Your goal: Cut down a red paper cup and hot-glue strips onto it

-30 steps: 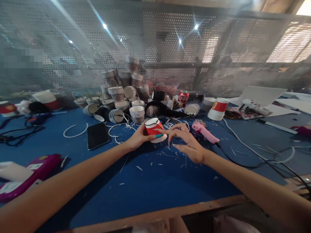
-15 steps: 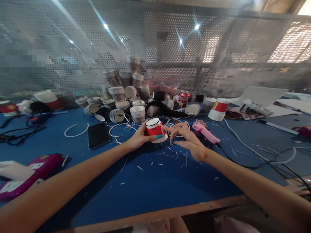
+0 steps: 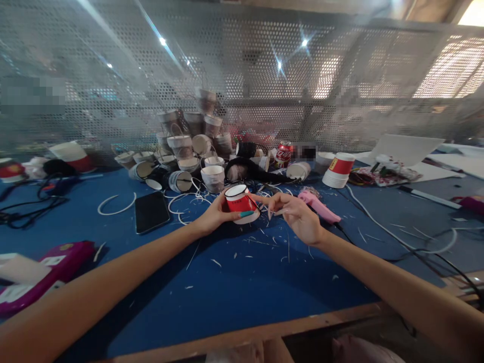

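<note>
My left hand (image 3: 212, 217) is closed round a red and white paper cup (image 3: 241, 203), its teal thumbnail against the cup's front. The cup leans slightly, mouth up, just above the blue table. A thin black cord (image 3: 252, 200) runs round its rim and down its right side. My right hand (image 3: 298, 216) is to the right of the cup, its index finger stretched to the cup's side by the cord. The other fingers are bent and apart, with nothing seen in them. Pale scraps (image 3: 260, 240) and white cord loops (image 3: 177, 204) lie around the hands.
Wrapped small cups (image 3: 213, 177) are piled behind the hands, beside a red drink can (image 3: 283, 153). A phone (image 3: 152, 212) lies left; a pink glue gun (image 3: 320, 206) lies right. Stacked paper cups (image 3: 339, 170) stand farther right. A purple object (image 3: 71, 257) sits at left.
My right hand's fingers have drawn in a little, and its index finger now points straighter at the cup. My left hand still holds the cup. The view has shifted slightly.
</note>
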`<state>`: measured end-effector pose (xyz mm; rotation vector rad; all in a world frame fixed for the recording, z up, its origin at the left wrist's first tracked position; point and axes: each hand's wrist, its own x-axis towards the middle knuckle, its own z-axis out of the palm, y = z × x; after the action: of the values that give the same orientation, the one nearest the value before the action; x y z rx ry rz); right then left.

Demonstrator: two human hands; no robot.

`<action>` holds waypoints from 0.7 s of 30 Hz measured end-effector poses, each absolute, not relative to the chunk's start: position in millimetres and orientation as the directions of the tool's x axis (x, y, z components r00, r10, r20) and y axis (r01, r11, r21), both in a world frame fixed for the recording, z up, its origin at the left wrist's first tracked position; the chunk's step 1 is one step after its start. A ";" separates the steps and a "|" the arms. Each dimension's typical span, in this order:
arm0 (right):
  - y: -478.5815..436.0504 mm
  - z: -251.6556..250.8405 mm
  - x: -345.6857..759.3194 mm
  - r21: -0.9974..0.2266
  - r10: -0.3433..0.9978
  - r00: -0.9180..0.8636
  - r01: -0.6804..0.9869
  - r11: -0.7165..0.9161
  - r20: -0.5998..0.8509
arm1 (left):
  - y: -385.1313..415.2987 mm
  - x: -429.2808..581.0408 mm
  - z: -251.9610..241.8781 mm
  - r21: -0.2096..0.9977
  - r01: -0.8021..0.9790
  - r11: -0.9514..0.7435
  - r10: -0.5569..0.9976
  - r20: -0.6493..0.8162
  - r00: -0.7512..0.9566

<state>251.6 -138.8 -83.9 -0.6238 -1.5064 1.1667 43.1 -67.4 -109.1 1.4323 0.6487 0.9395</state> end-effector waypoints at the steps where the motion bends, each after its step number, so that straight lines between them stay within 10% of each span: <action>1: -138.5 -83.6 251.7 -0.901 0.860 -0.280 -0.206 0.381 0.427 | -67.3 43.0 -108.7 0.984 -0.152 -0.095 0.841 0.161 0.516; 21: -145.5 -89.5 257.0 -0.756 0.752 -0.108 0.012 0.655 0.650 | -67.0 41.6 -108.8 0.989 -0.147 -0.023 0.825 0.102 0.556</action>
<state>257.0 -145.5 -89.5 -0.6508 -1.5696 0.7070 41.6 -67.0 -108.8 1.3829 0.6367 0.8648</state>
